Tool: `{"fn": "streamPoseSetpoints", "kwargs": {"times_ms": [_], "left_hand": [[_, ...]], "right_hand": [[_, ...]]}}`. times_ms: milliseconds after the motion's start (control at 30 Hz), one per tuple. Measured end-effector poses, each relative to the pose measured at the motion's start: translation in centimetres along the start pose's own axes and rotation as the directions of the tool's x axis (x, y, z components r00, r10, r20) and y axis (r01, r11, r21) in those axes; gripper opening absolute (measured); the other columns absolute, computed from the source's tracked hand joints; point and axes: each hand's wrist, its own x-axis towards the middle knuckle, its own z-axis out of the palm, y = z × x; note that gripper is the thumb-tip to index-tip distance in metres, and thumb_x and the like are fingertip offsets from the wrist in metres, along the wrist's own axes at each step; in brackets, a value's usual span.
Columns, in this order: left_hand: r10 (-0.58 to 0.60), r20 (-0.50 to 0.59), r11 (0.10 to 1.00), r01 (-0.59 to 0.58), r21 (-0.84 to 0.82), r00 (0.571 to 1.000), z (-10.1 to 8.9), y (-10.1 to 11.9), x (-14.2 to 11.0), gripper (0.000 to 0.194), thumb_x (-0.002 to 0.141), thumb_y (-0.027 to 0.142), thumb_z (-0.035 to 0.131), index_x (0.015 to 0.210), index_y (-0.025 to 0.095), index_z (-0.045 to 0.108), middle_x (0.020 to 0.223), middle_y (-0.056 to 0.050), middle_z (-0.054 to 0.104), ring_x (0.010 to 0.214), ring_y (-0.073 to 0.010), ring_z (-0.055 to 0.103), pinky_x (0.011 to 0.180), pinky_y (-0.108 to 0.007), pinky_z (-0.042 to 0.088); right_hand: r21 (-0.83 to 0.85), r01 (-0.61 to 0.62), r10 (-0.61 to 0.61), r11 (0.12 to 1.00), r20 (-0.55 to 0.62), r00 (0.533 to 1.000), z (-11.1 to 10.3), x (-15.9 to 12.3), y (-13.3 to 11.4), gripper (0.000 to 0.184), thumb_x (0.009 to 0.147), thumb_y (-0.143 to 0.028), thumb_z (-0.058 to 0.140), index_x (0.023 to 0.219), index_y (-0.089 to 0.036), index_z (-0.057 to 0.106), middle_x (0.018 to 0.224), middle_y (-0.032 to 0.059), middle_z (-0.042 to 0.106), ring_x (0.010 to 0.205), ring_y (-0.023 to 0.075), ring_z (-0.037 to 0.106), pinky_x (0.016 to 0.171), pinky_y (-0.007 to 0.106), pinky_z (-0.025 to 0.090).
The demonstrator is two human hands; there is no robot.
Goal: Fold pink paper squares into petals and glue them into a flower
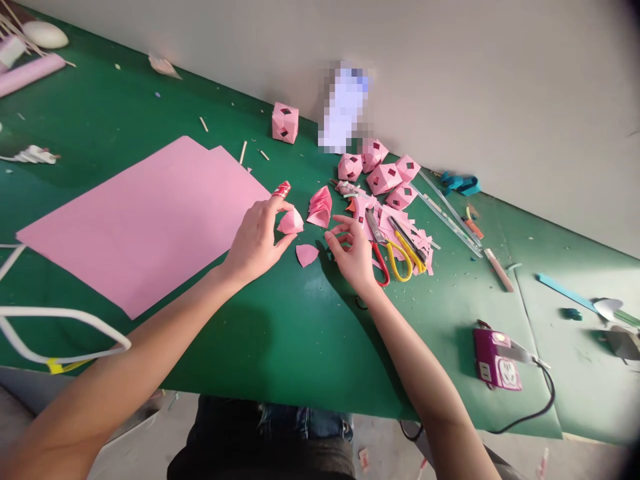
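Note:
My left hand holds a small curved pink paper petal between thumb and fingers. Red-and-white wrapping covers one of its fingertips. To the right lies a stack of pink paper petals, and a single flat petal rests on the green table just below. My right hand is near the stack, its fingers apart and slightly bent, with nothing visible in them. Beside it are red-handled and yellow-handled scissors and a pink glue gun, lying among pink paper scraps.
Large pink paper sheets cover the table's left. Pink paper cubes with cut holes stand toward the wall, near a blurred phone. A purple power socket with a cord sits at right. A white cable loops at left.

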Motion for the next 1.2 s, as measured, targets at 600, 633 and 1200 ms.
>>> {"fn": "streamPoseSetpoints", "kwargs": {"times_ms": [600,633,1200], "left_hand": [[-0.097,0.097,0.995,0.097,0.009,0.991,0.7,-2.4,-0.2,0.093,0.084,0.025,0.082,0.163,0.019,0.034,0.137,-0.016,0.071,0.136,-0.0359,0.063,0.117,-0.055,0.050],[-0.077,0.095,0.997,0.075,0.022,0.992,0.7,-2.4,-0.2,0.090,0.085,0.025,0.080,0.162,0.019,0.035,0.137,-0.016,0.071,0.135,-0.0357,0.063,0.117,-0.055,0.050],[0.100,0.030,0.992,-0.102,0.078,0.994,1.0,-2.8,-0.4,0.071,0.093,0.020,0.065,0.159,0.019,0.039,0.133,-0.015,0.074,0.129,-0.0340,0.064,0.112,-0.056,0.054]], "right_hand": [[-0.562,0.056,-0.061,0.825,0.010,0.998,0.9,3.0,-0.8,0.011,0.103,-0.022,0.055,0.093,-0.022,0.059,0.093,0.0102,0.075,0.083,0.0262,0.070,0.076,0.035,0.047],[-0.561,0.046,-0.057,0.827,-0.003,0.998,0.9,2.9,-0.9,0.009,0.104,-0.023,0.056,0.095,-0.022,0.060,0.094,0.0102,0.075,0.083,0.0262,0.070,0.076,0.036,0.048],[-0.708,0.118,-0.224,0.696,-0.058,0.973,1.4,2.7,-1.1,0.012,0.105,-0.023,0.059,0.105,-0.022,0.072,0.105,0.0060,0.081,0.079,0.0202,0.071,0.061,0.029,0.037]]}}
